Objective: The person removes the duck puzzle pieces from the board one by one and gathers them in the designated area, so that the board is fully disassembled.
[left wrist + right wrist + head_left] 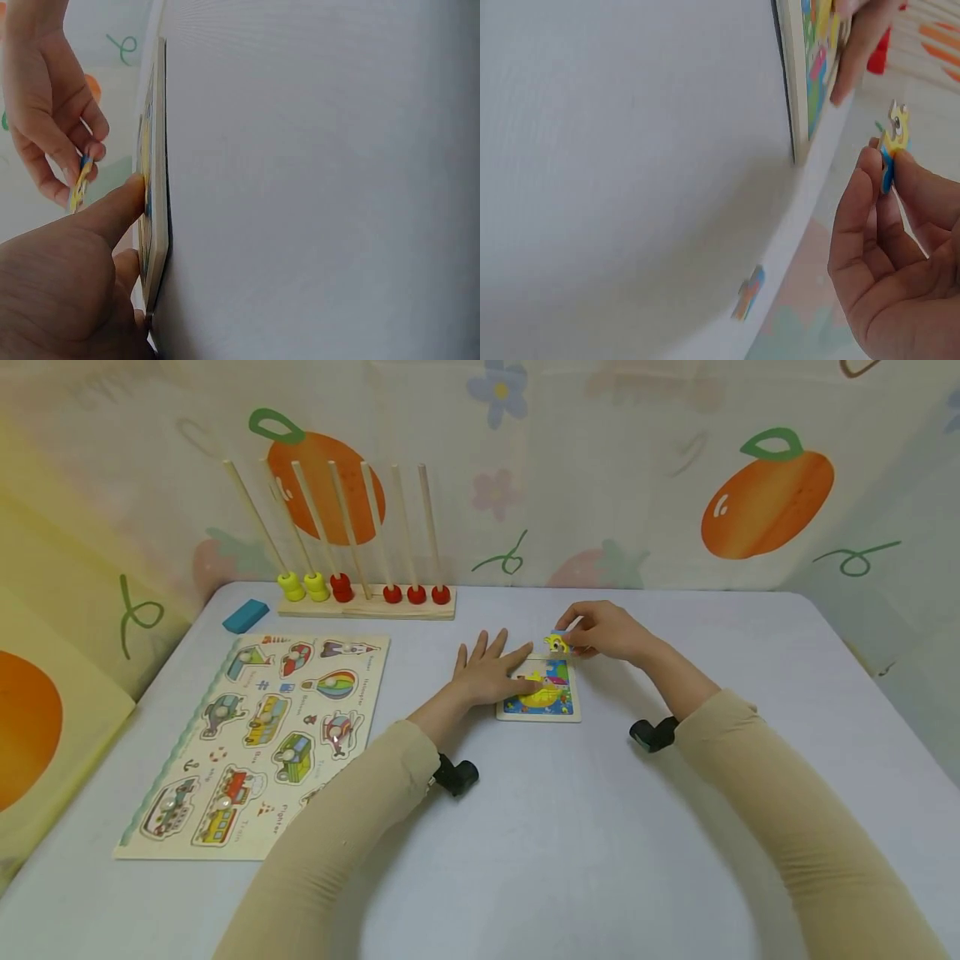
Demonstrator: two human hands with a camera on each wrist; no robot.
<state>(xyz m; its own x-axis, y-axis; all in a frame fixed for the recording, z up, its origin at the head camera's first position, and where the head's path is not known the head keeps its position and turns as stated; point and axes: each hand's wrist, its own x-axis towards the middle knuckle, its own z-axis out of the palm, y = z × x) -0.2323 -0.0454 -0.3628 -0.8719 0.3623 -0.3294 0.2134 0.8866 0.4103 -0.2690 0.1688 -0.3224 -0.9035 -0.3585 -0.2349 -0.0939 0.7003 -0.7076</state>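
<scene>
A small framed jigsaw puzzle (540, 718) with a yellow, blue and green picture lies flat on the table. My left hand (486, 677) has its fingers spread, and its thumb and fingertips touch the puzzle's face and edge. Just past the puzzle's far right corner, my right hand (609, 631) pinches a yellow and blue jigsaw piece (897, 135) between thumb and fingers, raised off the table. Black spots that look like an eye show on this piece. Another small piece (748, 292) rests on the table in the right wrist view; the head view does not show it.
To the left lies a large vehicle picture board (300, 710). Behind it stand a blue block (245, 616) and a wooden peg counting rack (367, 608) with yellow and red beads. A printed cloth (570, 485) hangs along the table's far edge.
</scene>
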